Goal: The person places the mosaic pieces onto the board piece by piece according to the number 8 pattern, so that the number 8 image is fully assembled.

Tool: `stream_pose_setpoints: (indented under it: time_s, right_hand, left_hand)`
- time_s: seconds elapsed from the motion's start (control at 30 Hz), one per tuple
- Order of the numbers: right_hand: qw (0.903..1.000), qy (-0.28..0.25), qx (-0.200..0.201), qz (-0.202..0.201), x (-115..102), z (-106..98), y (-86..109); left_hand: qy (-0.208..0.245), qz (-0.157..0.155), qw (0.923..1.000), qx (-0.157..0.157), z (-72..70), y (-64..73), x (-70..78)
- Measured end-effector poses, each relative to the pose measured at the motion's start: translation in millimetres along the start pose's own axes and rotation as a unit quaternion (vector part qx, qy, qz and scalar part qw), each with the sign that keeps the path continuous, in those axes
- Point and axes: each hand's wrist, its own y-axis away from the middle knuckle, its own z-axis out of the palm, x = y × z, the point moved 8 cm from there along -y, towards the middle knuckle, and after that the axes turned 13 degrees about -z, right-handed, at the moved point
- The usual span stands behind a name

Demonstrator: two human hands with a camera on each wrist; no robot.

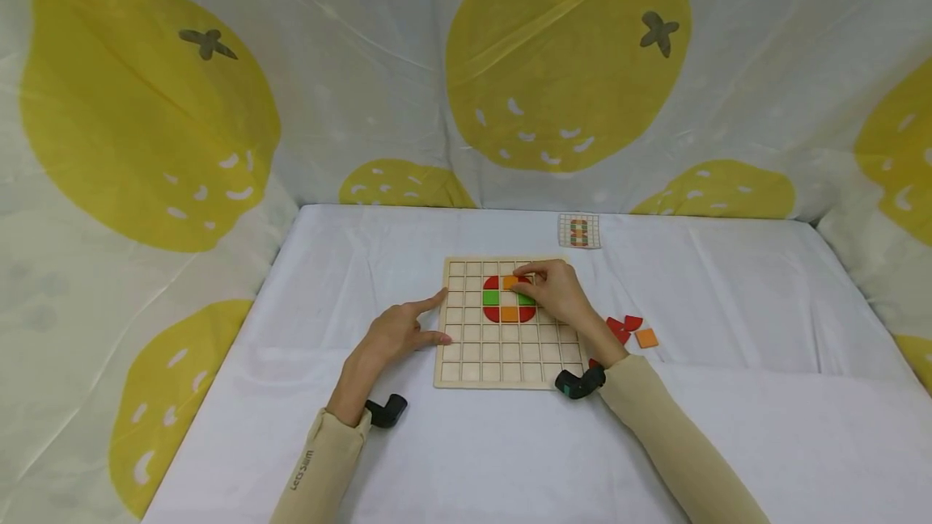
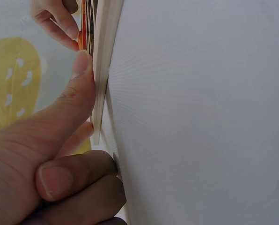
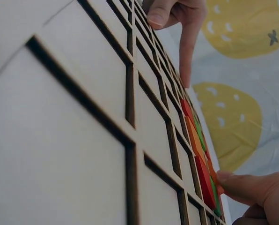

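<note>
A wooden grid board (image 1: 480,354) lies on the white-covered table. Along its left edge, the thumb and index finger of my left hand (image 1: 393,331) reach out and touch the frame, while the other fingers fold under in the left wrist view. Over the upper part of the grid, my right hand (image 1: 557,291) pinches an orange square tile (image 1: 509,283) between thumb and index finger. Around it sit red rounded tiles (image 1: 491,314), a green tile (image 1: 491,297) at the left, another green one partly under my fingers, and an orange tile (image 1: 509,314) below.
Loose red rounded tiles (image 1: 633,322) and an orange square tile (image 1: 646,338) lie right of the board, partly behind my right forearm. A small pattern card (image 1: 579,231) lies beyond the board. Lemon-printed cloth (image 1: 379,87) hangs behind the table.
</note>
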Motion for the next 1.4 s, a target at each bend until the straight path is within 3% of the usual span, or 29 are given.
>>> stream_pose_setpoints:
  time_s: [0.43, 0.63, 0.87, 1.17, 1.4]
  right_hand:
    - [0.9999, 0.0, -0.006, 0.013, -2.7, 4.4, -1.8]
    - [0.9996, -0.016, -0.005, 0.023, -1.4, -4.2, 5.5]
    - [0.9989, -0.021, 0.005, 0.043, 8.9, -33.9, 29.8]
    - [0.9975, 0.022, 0.0, 0.067, 32.1, -78.9, 73.2]
    - [0.9945, 0.047, 0.0, 0.093, 47.2, -99.2, 100.2]
  left_hand:
    - [-0.002, -0.001, 1.0, 0.001, 0.5, -1.5, 1.7]
    - [-0.002, -0.002, 1.0, 0.001, 0.1, -1.3, 2.8]
    - [-0.007, -0.002, 1.0, 0.001, 0.2, -1.1, 2.2]
    - [-0.002, -0.007, 1.0, 0.0, 2.0, -0.9, -0.9]
    - [0.005, -0.01, 0.9999, -0.002, 1.5, -0.4, -2.5]
